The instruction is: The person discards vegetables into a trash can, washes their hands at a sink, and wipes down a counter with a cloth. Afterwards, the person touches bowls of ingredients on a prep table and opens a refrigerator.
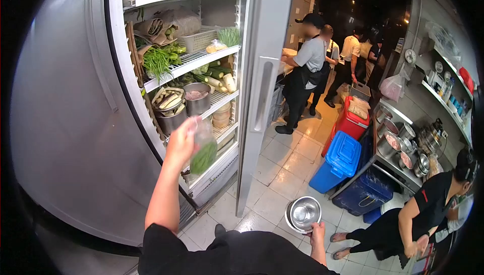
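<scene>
My left hand [182,144] is closed on the top of a clear plastic bag [203,155] with chopped greens in its lower part. The bag hangs in front of the open fridge's lower shelves. Low on my right side, my right hand [317,234] grips the rim of nested steel bowls [305,213], whose inner bowl looks empty. Behind the bag, a steel pot of cut vegetables [169,104] and a steel pot of pinkish food [197,98] stand on a fridge shelf [222,102]. Leafy greens [162,60] lie on the shelf above.
The fridge door [264,83] stands open beside me. A blue lidded bin [339,161] and a red container [351,118] line the right side. One person [428,209] works at the right; several people stand farther back.
</scene>
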Motion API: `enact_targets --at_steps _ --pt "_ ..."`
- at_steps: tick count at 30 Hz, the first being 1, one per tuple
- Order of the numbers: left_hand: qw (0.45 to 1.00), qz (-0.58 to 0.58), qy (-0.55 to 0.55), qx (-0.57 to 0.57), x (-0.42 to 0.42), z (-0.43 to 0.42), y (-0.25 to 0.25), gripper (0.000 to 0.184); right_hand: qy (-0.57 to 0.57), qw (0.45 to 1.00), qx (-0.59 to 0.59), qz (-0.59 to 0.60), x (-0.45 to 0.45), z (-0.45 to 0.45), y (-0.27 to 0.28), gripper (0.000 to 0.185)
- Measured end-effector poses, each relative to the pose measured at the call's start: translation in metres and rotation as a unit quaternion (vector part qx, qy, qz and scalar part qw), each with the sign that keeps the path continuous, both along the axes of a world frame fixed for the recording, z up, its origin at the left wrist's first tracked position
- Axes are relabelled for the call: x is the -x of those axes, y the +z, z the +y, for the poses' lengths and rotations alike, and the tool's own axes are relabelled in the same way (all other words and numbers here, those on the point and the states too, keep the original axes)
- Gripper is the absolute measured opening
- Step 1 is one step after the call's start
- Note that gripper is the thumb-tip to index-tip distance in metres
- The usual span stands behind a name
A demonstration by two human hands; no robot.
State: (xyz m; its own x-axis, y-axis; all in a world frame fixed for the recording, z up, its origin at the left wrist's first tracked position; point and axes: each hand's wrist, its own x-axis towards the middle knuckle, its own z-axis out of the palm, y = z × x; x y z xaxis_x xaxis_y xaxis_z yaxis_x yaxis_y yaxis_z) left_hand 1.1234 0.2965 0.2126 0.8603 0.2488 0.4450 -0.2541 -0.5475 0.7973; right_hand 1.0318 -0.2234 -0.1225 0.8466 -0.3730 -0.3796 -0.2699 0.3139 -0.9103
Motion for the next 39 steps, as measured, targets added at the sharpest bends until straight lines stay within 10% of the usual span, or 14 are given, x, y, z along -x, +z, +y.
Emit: enact_targets --at_steps 5,17,21,24,26,27,38,39 --pt "0.972 -0.082 -0.136 0.174 -0.076 0.016 0.076 0.032 -0.034 0.999 0.005 -0.005 -0.015 0.014 -0.012 0.034" --pt "0.936 -0.275 -0.162 0.147 -0.353 0.121 0.222 0.038 -0.135 0.991 -0.019 -0.015 -0.036 0.089 0.001 0.032" --pt "0.99 -0.053 0.113 -0.066 -0.417 0.147 0.18 0.085 -0.182 0.981 -0.053 -0.036 -0.02 0.098 -0.011 0.036" --pt "0.951 0.142 0.119 -0.247 -0.423 0.141 0.127 0.104 -0.199 0.978 -0.06 -0.017 -0.001 0.105 -0.009 0.038" --pt "0.986 0.035 -0.112 -0.117 -0.389 0.115 0.126 0.07 -0.207 0.977 -0.043 0.009 0.009 0.101 -0.024 0.038" --pt "0.958 -0.027 0.007 -0.285 -0.412 0.109 0.123 0.046 -0.236 0.97 -0.046 0.038 0.011 0.106 -0.021 0.037" --pt "0.862 -0.474 -0.148 0.1 -0.169 0.014 0.17 0.013 -0.253 0.964 -0.009 0.085 0.072 0.074 -0.02 0.041" --pt "0.924 -0.378 0.044 0.039 -0.117 -0.015 0.166 0.011 -0.256 0.962 -0.01 0.09 0.078 0.068 -0.026 0.042"
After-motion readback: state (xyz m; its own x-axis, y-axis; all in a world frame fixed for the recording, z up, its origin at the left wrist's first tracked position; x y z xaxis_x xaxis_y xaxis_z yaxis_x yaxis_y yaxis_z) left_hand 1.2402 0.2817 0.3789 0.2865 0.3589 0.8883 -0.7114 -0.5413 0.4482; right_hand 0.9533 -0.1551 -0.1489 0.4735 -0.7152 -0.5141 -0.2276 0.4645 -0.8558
